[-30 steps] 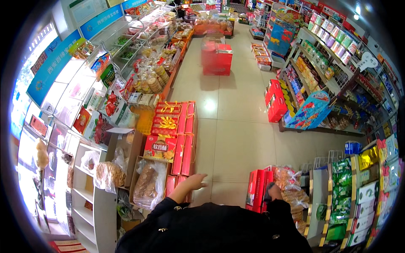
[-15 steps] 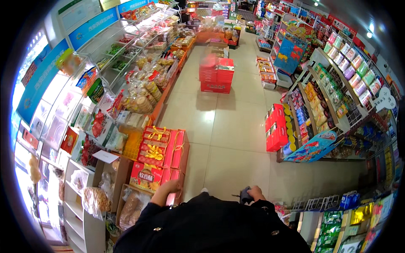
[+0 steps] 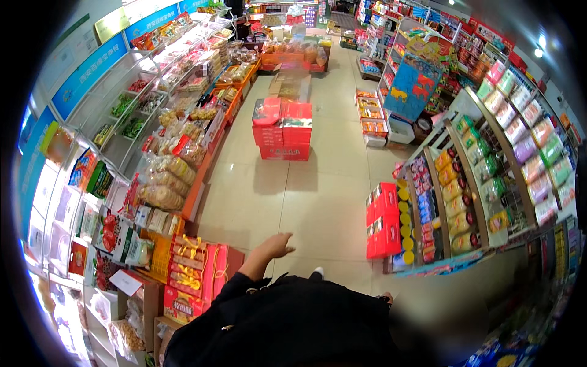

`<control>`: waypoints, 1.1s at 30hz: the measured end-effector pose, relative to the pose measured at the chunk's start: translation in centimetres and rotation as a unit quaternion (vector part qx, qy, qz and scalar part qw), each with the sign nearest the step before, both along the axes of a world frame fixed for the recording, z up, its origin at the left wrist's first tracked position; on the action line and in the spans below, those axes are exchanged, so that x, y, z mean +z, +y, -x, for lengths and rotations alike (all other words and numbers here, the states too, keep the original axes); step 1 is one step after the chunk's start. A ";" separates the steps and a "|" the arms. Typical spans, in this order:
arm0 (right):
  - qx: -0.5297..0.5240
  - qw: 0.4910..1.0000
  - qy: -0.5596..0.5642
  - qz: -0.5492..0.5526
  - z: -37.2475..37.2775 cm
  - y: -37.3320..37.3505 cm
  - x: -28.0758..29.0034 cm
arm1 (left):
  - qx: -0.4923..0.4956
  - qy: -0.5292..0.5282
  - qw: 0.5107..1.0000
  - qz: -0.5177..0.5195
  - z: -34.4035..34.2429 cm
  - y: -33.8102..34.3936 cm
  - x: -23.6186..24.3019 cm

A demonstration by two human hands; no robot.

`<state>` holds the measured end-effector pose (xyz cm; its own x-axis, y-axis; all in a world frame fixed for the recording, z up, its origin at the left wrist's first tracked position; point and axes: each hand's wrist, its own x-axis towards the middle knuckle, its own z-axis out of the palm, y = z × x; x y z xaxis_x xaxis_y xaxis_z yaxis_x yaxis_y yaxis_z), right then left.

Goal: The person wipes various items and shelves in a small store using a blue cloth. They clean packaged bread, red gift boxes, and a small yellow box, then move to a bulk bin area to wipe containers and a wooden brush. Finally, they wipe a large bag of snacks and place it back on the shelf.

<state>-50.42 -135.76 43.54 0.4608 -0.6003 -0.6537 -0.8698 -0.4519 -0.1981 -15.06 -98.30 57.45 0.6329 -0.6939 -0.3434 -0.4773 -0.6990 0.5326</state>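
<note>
My left hand [image 3: 274,246] reaches forward over the tiled floor, out of a black sleeve. Its fingers point to the right, slightly bent and apart, with nothing visible in them. Nearest to it, on its left, are red gift boxes [image 3: 219,269] with yellow ribbon handles. Only a sliver of my right hand [image 3: 389,298] shows at the edge of my black jacket [image 3: 293,324]; its fingers are hidden, and I cannot make out whether it holds anything. The tip of a light shoe [image 3: 318,273] shows in front of the jacket.
A stack of red cartons [image 3: 284,129] stands in the aisle ahead. Along the left run shelves with bagged snacks [image 3: 165,183]. On the right stand red boxes [image 3: 383,220] and a slanted rack [image 3: 449,196] of packaged goods. A blue panel [image 3: 413,87] stands farther back.
The view has moved forward and turned slightly right. My left hand has swung forward, away from the gift boxes. My right hand, which earlier held something dark, is now mostly hidden.
</note>
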 end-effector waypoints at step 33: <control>-0.179 0.778 -0.414 -0.437 -100.0 -38.8 12.0 | 0.163 0.393 0.827 0.368 -70.6 -58.1 4.6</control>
